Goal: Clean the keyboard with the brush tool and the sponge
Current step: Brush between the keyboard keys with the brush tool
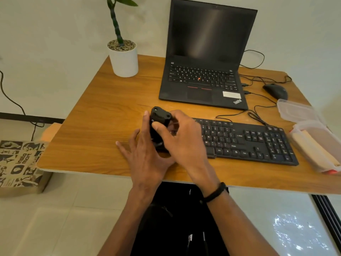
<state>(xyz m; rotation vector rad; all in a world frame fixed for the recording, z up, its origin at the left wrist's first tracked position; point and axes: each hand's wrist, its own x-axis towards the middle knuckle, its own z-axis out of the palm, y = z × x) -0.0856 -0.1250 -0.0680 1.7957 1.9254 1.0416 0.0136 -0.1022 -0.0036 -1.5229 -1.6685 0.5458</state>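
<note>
Both hands over front-left of wooden bench (96,100), at left end of black corded keyboard (247,141). Right hand (184,139) grips small black plastic brush tool (159,124), thumb across its front, fingers curled round back; tool upright, lobed cap on top. Left hand (145,156) w/ fingers spread, mostly straight, thumb alongside tool's left side. Keyboard's left end hidden behind hands. Clear lidded plastic box (313,143) at bench's right edge, tan pad inside, poss. sponge, can't tell. Open black laptop (204,74) behind keyboard

Left hand (145,154) fingers spread, fairly straight; right hand (182,137) curled, gripping; forearms converging from below.
</note>
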